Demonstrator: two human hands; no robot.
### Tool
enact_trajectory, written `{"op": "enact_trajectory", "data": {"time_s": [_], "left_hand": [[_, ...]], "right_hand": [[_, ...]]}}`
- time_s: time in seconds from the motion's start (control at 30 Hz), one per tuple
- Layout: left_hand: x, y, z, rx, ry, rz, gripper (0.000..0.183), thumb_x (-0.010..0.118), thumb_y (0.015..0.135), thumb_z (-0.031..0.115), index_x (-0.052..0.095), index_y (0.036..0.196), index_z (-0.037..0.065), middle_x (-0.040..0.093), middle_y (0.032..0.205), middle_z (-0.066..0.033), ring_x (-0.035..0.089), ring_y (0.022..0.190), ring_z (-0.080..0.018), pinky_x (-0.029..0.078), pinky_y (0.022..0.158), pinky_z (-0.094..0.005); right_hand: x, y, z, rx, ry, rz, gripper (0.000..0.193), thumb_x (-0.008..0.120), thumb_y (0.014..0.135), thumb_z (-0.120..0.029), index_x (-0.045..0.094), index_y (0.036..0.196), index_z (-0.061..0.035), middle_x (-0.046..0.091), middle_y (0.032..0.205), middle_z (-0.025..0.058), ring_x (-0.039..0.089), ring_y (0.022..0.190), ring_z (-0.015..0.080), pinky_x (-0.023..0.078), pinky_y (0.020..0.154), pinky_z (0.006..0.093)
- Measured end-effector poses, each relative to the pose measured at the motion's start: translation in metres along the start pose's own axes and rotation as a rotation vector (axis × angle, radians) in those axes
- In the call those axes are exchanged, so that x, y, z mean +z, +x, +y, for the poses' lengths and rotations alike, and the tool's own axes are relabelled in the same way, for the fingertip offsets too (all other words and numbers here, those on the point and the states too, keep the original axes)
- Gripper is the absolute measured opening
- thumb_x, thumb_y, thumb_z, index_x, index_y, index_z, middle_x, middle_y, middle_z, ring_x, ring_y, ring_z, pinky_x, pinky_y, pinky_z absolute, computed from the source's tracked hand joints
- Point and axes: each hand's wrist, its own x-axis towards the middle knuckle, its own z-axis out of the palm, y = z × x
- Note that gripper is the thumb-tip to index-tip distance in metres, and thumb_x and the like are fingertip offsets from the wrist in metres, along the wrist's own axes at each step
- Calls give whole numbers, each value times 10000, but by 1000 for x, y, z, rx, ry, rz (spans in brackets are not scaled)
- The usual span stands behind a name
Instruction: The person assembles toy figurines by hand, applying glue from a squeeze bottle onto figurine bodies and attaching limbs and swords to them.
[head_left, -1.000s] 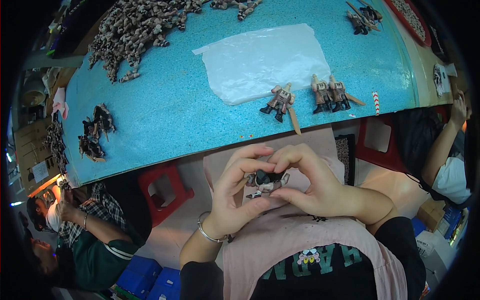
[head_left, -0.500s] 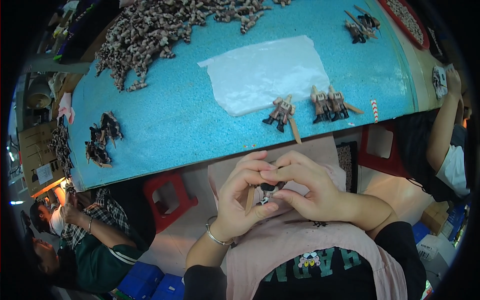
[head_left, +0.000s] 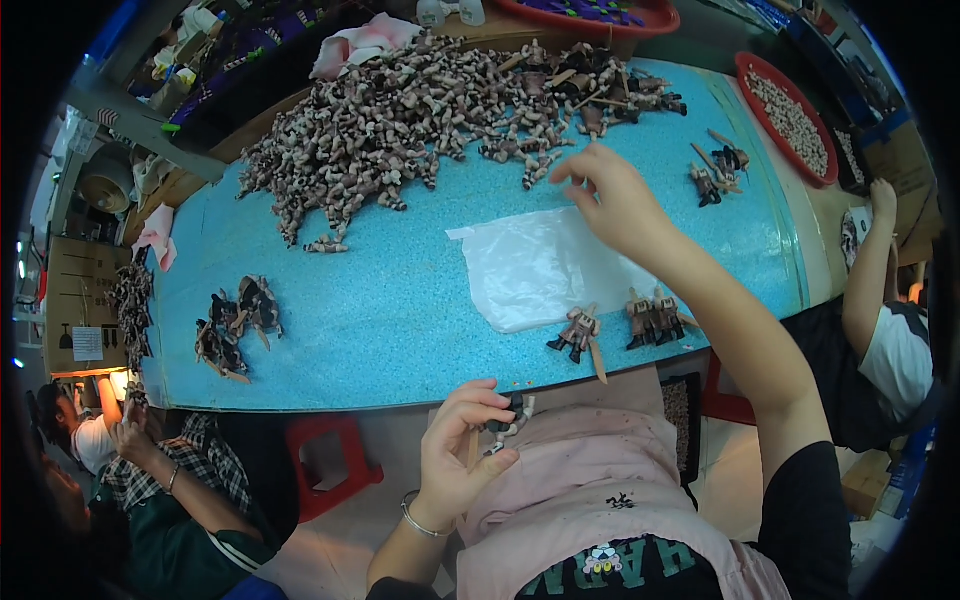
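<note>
Close to my body, below the table's front edge, my left hand (head_left: 452,450) is closed on a small figurine (head_left: 514,424) with dark and pale parts. A thin tan strip shows between its fingers. Stretched out over the table is my right hand (head_left: 618,205), with fingers bent but apart and nothing visible in them. It hovers above the far part of a white plastic sheet (head_left: 510,290), near the edge of a big heap of small figurine parts (head_left: 370,135). A caped figurine (head_left: 580,330) lies by the sheet's near edge, with more figurines (head_left: 653,320) to its right.
Dark figurines lie in clusters at the left (head_left: 240,315) and far right (head_left: 718,172) of the blue table (head_left: 390,310). A red tray (head_left: 740,75) of small pale parts stands at the right. Co-workers sit on both sides; a red stool (head_left: 330,460) is at my left.
My right hand has left the figurine and reached forward over the table. My left hand keeps hold, slightly lower and to the left. The view has tilted up, showing more of the heap.
</note>
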Motion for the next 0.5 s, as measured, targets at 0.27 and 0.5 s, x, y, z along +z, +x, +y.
{"op": "enact_trajectory", "data": {"time_s": [0.27, 0.5], "left_hand": [[-21, -5, -2, -3, 14, 135, 317, 773, 747, 123, 626, 1008, 18, 556, 1117, -108, 486, 1169, -254, 377, 994, -373], [-69, 9, 5, 177, 321, 370, 301, 741, 722, 49, 627, 1001, 38, 563, 1107, -111, 538, 1076, -235, 420, 932, -338]], "right_hand": [[27, 44, 14, 49, 60, -87, 208, 568, 901, -193, 611, 996, -12, 642, 871, 178, 612, 797, 312, 464, 718, 392], [22, 41, 40, 19, -38, -117, 128, 631, 805, -17, 532, 879, 16, 560, 842, 159, 549, 769, 286, 444, 691, 382]]}}
